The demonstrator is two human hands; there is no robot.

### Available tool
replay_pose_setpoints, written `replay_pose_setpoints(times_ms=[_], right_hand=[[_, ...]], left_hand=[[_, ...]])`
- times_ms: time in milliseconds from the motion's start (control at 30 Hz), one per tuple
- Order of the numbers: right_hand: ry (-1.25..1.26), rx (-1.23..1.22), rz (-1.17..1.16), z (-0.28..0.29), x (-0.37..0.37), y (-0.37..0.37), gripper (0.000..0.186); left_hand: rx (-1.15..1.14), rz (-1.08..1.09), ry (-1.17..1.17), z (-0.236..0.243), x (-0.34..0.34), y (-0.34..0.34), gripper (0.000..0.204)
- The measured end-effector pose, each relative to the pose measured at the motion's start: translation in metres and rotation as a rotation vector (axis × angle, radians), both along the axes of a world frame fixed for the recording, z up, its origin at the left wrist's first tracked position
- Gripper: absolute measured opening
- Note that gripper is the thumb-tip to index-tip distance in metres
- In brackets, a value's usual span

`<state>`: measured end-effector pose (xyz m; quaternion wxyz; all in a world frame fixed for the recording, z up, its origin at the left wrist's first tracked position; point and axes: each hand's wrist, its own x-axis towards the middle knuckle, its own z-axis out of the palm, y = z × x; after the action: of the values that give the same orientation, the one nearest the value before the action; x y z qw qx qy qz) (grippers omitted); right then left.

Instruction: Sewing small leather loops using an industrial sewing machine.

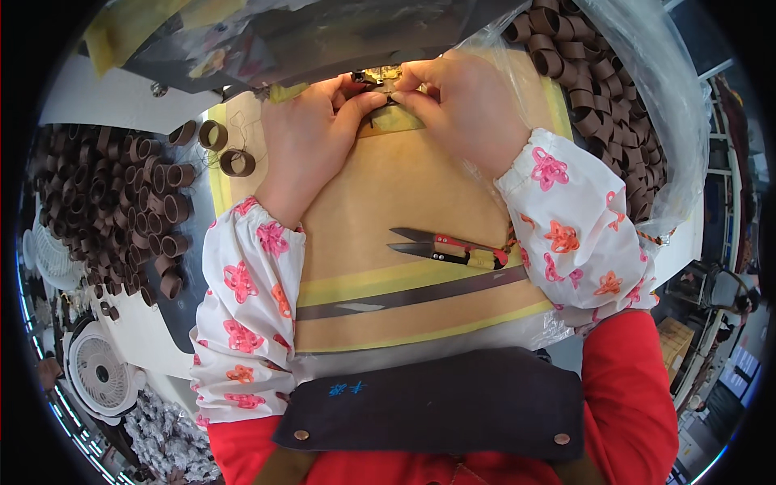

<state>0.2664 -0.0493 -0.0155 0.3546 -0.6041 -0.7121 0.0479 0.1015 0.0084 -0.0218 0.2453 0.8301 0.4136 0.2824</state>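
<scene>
Under the lit head of a sewing machine [364,40], both my hands meet at the metal presser area [378,75]. My left hand [311,125] is closed, its thumb and fingers pinched by a small dark piece [391,100]. From the other side my right hand [469,101] pinches the same piece, thumb tip close to the left one. Most of the piece is hidden by the fingers, so its kind cannot be made out. Thread snips [449,248] with dark blades and red and yellow handles lie on the tan work surface [388,186], nearer to me.
Loose brown bands looped into rings [121,202] are heaped at the left, with a few rings [237,162] by my left wrist. More brown loops [590,89] fill a clear plastic bag [687,121] at the right. A white fan [102,372] stands at lower left.
</scene>
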Motion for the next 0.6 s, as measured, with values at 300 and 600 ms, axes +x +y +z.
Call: replay_pose_setpoints(times_ms=[300,600], right_hand=[[-0.032,0.002,0.009,-0.0001,-0.0013,0.0023,0.011],[-0.024,-0.033,0.021,-0.0011,-0.0023,-0.0007,0.009]], left_hand=[[0.001,0.017,-0.010,0.0016,-0.0011,-0.0001,0.023],[-0.014,0.045,0.050,0.0049,-0.0012,-0.0034,0.026]])
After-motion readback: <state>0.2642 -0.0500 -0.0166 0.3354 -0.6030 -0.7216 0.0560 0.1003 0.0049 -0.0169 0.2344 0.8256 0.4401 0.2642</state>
